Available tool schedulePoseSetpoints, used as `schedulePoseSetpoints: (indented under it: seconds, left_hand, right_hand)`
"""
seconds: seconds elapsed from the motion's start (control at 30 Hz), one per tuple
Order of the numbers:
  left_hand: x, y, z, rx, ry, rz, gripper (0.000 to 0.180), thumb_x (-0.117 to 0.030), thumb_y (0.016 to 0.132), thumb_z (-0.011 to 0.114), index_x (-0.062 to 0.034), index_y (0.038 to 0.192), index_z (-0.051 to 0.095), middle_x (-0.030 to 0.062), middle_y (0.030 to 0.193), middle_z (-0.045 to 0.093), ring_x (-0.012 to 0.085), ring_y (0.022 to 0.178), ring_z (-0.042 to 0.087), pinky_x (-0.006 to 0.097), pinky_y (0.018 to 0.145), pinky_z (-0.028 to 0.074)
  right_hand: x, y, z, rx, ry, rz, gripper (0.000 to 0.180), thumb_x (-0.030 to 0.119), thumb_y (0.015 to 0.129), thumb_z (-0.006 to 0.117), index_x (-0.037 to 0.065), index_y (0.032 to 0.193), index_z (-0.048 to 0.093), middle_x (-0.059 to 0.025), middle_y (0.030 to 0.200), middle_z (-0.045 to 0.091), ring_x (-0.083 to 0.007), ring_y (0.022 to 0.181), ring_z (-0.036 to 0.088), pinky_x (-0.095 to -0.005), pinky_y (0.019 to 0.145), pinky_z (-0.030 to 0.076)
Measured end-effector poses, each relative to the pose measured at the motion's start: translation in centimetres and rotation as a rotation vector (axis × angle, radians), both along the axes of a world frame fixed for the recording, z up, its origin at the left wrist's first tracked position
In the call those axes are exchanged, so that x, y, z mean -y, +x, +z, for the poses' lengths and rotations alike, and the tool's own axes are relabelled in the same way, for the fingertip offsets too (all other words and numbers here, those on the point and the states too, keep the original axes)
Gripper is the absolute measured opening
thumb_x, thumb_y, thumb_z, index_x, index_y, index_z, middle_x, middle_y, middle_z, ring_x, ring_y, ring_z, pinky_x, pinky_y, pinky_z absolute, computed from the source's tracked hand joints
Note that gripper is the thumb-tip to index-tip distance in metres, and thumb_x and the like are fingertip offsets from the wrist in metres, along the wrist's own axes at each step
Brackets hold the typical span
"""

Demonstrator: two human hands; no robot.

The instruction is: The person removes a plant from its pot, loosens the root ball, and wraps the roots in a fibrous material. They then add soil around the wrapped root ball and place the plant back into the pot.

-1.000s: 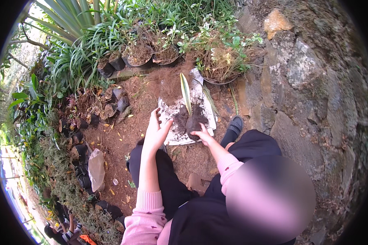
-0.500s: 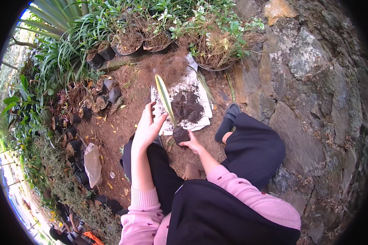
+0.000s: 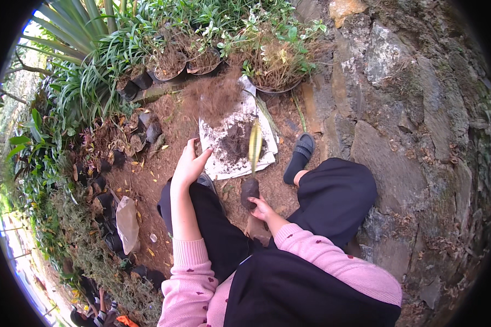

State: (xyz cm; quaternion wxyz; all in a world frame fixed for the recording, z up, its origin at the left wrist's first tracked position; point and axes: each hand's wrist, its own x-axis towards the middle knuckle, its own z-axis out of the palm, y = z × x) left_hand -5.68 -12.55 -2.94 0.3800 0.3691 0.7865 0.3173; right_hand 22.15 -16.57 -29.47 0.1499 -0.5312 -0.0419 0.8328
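Note:
My right hand grips the dark soil ball at the base of a snake plant. Its single upright leaf is green with yellow edges and somewhat blurred. Nothing is in my left hand, which hovers to the left of the plant with thumb and fingers apart. Beyond both hands lies a white sheet smeared with dirt, bearing a heap of dark soil.
Brown fibre lies at the sheet's far end. Potted plants line the back. A stone wall rises on the right. At left are a pale plastic bag and several dark pots. People appear at lower left.
My right hand has drawn the plant nearer and slightly right, away from my left hand. The left hand stays open and has shifted slightly left in view.

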Motion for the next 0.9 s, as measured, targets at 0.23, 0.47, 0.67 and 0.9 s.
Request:
schedulePoseSetpoints:
  seconds: [0.23, 0.47, 0.67, 0.9]
  left_hand:
    - [0.7, -0.1, -0.2, 0.018, -0.053, -0.007, 0.063, -0.036, 0.083, 0.062, -0.0009, 0.130, 0.041, 0.0280, 0.124, 0.049, 0.0363, 0.119, 0.048, 0.038, 0.100, 0.037]
    - [-0.2, 0.7, 0.2, -0.026, -0.096, -0.055, 0.061, -0.036, 0.084, 0.061, -0.0013, 0.130, 0.041, 0.0266, 0.126, 0.049, 0.0355, 0.120, 0.047, 0.039, 0.101, 0.037]
    - [-0.7, 0.5, 0.4, -0.026, -0.111, -0.101, 0.062, -0.037, 0.084, 0.061, -0.0015, 0.130, 0.040, 0.0268, 0.128, 0.047, 0.0372, 0.122, 0.045, 0.040, 0.101, 0.036]
    - [-0.1, 0.4, 0.8, -0.048, -0.153, -0.126, 0.062, -0.037, 0.085, 0.061, -0.0014, 0.130, 0.040, 0.0260, 0.128, 0.047, 0.0365, 0.122, 0.045, 0.039, 0.101, 0.036]
  right_hand:
    - [-4.7, -3.6, 0.7, -0.094, 0.092, -0.325, 0.059, 0.008, 0.081, 0.066, 0.026, 0.130, 0.038, -0.0048, 0.123, 0.052, -0.0251, 0.110, 0.051, -0.0468, 0.081, 0.046]
    - [-12.7, -8.7, -1.8, 0.163, 0.235, -0.467, 0.084, 0.017, 0.071, 0.077, 0.018, 0.138, 0.027, -0.0072, 0.134, 0.043, -0.0298, 0.119, 0.045, -0.0577, 0.091, 0.038]
    - [-15.8, -11.6, -4.7, 0.628, 0.347, -0.529, 0.089, 0.022, 0.061, 0.086, 0.013, 0.134, 0.036, -0.0164, 0.132, 0.042, -0.0318, 0.116, 0.048, -0.0383, 0.097, 0.043]
    - [-15.5, -12.5, -3.4, 1.121, 0.368, 0.018, 0.084, 0.035, 0.058, 0.086, 0.009, 0.127, 0.045, -0.0181, 0.127, 0.049, -0.0339, 0.113, 0.052, -0.0431, 0.094, 0.045]
